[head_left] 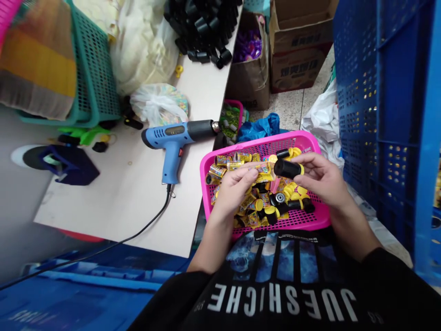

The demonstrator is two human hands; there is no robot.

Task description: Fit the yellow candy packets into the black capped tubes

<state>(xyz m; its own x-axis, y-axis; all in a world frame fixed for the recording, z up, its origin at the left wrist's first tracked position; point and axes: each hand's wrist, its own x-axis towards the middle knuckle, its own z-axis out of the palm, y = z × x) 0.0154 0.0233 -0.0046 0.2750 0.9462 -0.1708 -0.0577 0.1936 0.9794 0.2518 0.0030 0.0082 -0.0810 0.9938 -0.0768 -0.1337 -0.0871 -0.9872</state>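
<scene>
The black plastic tube with a yellow cap [287, 168] is held in the air above a pink plastic basket [320, 220], between the two hands and closer to the right one. The largest thing nearby is a blue plastic crate [375, 92], which stands at the person's right side. On the left is a white table [117, 207], and its edge is just beside the basket. On this table lies a blue heat gun [174, 138], with its black cord [151, 225] going down over the edge, and farther away there is a pile of black tubes [203, 27]. The basket is filled with many tubes wrapped in shiny yellow film [248, 204] and with loose yellow caps [291, 191], all mixed together. The right hand [319, 177] is closed around the black tube from the side, with the thumb and fingers. The left hand [234, 191] is grasping too: it pinches one wrapped tube [261, 171] with the fingertips. This wrapped tube is just beside the left end of the black tube, but it is not possible to tell if they touch.
</scene>
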